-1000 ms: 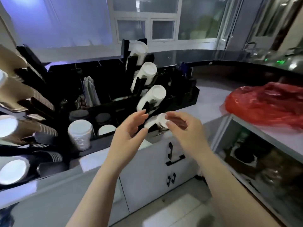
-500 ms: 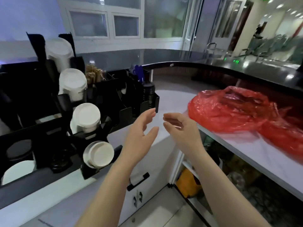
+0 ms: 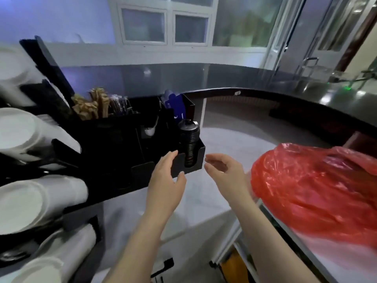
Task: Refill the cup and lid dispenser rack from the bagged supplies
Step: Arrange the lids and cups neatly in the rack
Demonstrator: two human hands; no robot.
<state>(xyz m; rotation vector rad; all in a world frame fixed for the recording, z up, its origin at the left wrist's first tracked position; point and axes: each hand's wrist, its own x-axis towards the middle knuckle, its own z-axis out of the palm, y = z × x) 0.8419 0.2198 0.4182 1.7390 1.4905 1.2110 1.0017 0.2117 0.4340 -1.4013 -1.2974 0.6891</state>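
Red plastic, crumpled and translucent, fills the space to the right of the hands: the red bag [image 3: 314, 193] of supplies lies on the white counter [image 3: 222, 144], just beside the right hand [image 3: 226, 172] and apart from it. A second ago both hands were at the lowest tilted stack of white cups on the black dispenser rack [image 3: 114, 146]; since then the view has swung right, the hands have come away from the cups, and the bag has grown from a patch at the frame's edge to most of the right side. Both hands hold nothing. The left hand [image 3: 165, 180] has its fingers straight and the palm turned inward in front of the rack's end pocket, where a black ribbed stack [image 3: 188, 144] stands; whether it touches the pocket cannot be told. The right hand has its fingers loosely curled, empty, thumb toward the bag. White cup stacks [image 3: 32, 201] lie well to the left of the left hand, brown packets [image 3: 91, 107] beyond it. By these signs one loading step looks finished and the person appears to be turning to the bag for more stock. No brand, label or legible writing shows anywhere; a blue card [image 3: 175, 105] behind the ribbed stack carries pale marks too blurred to read.
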